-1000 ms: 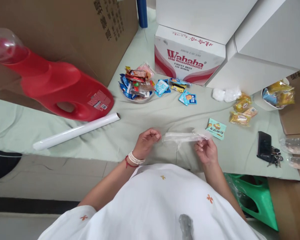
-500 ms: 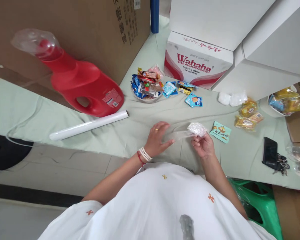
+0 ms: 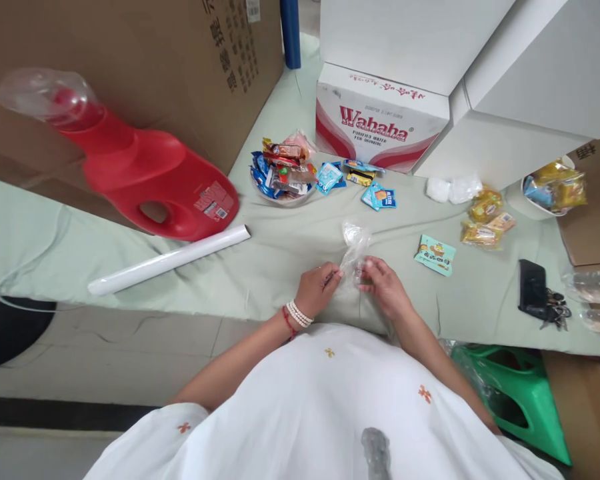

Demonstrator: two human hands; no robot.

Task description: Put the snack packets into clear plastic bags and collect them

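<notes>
A crinkled clear plastic bag (image 3: 353, 257) is held between my hands above the cloth-covered table, its bunched, whitish end pointing away from me. My left hand (image 3: 316, 290), wearing a beaded bracelet, pinches the bag from the left. On the other side, the curled fingers of my right hand (image 3: 386, 287) grip its edge. What the bag holds, if anything, I cannot make out. Right of my hands lies a mint-green snack packet (image 3: 435, 255). Beyond them is a bowl (image 3: 280, 198) heaped with wrapped snacks, beside several blue packets (image 3: 380, 197).
A red detergent bottle (image 3: 163, 177) and a white roll (image 3: 170, 260) occupy the left. A Wahaha carton (image 3: 380, 127) stands behind. Yellow packets (image 3: 481, 233), white bundles (image 3: 453, 189), a filled white tub (image 3: 520, 203), and a black phone-like object (image 3: 530, 287) with keys are rightward. A green stool (image 3: 540, 407) sits below.
My left hand has closed onto the bag after being spread apart from it. My right hand has moved left with the bag, which now points away from me. The whole view has shifted slightly.
</notes>
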